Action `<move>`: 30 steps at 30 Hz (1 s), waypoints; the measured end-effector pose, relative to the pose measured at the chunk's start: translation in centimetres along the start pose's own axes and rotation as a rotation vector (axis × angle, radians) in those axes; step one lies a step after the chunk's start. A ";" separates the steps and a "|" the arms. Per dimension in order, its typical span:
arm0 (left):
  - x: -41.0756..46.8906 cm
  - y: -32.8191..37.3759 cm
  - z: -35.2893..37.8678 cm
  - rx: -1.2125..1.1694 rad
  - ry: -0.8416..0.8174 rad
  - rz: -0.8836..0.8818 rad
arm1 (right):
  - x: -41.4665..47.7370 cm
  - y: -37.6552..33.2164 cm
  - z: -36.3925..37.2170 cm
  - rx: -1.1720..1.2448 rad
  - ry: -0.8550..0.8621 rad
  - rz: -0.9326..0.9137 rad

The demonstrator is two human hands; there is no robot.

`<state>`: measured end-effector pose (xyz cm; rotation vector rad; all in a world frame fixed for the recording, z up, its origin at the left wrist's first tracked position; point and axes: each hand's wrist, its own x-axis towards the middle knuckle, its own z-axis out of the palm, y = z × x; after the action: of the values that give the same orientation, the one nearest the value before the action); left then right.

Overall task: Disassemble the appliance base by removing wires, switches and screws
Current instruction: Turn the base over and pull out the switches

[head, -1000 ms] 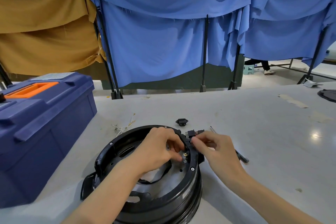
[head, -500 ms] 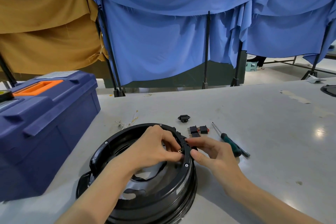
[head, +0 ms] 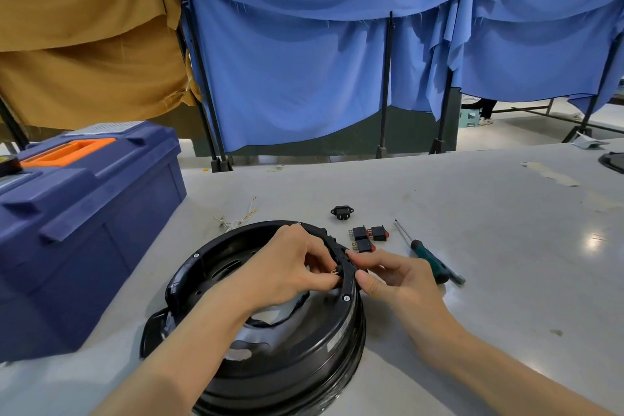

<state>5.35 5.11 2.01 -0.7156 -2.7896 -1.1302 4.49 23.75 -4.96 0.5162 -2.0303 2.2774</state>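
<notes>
A dark blue plastic toolbox with an orange handle stood at my far left on the pale grey table, and a few thin, pale loose wires lay just beyond the work. The round black plastic appliance base sat open side up in front of me, flat on the table.

My left hand reached inside its ring, fingers curled, pinching the small black switch with brass terminals that was seated in the far right of the rim. My right hand came from outside, forefinger over the rim's top and thumb against the outer wall at the same spot, gripping the rim there with the other fingers loosely curled.

I judged the base light but stiff, likely to skate on the smooth table unless braced. The switch looked small, hard and snap-fitted. It was best held by its body, not by the thin terminals, which would probably bend.

Beyond my right hand lay a small black socket, three black rocker switches with red faces, and a green-handled screwdriver.
</notes>
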 end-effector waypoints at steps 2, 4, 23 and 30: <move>0.0 0.0 0.0 -0.005 0.003 0.002 | 0.0 0.0 0.1 0.005 -0.002 0.000; 0.0 0.0 0.1 -0.013 0.007 0.003 | 0.0 0.0 0.2 0.007 0.002 -0.003; 0.2 -0.4 0.3 -0.004 0.018 -0.025 | 0.0 0.3 -0.3 -0.011 -0.025 -0.004; 0.1 -0.7 0.5 0.030 -0.003 -0.040 | 0.2 0.6 -0.5 0.032 0.000 0.024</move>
<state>5.01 5.04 1.23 -0.6628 -2.8294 -1.0917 4.04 24.07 -5.49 0.4958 -2.0143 2.3266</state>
